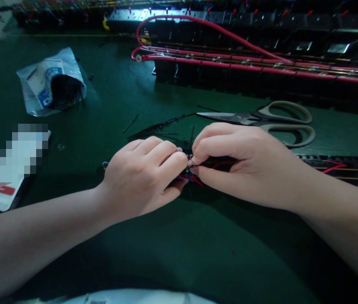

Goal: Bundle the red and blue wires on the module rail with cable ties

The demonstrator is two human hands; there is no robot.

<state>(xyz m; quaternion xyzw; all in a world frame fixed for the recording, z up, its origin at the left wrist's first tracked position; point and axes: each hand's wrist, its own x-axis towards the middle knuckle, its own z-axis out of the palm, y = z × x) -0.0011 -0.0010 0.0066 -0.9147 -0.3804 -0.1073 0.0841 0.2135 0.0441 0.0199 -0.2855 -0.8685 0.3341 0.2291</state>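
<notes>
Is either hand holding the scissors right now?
No: the scissors lie on the green mat beyond the right hand, which pinches the wire bundle with the left hand.

Left hand [147, 175] and right hand [245, 162] meet on a wire bundle [331, 164] at the middle of the bench [179, 249].
The wire bundle runs off to the right edge. Scissors [277, 120] lie just behind the right hand, loose ties [156, 126] behind the left hand. A bag [52, 86] sits toward the far left corner, a harness [261, 63] along the far edge.
</notes>
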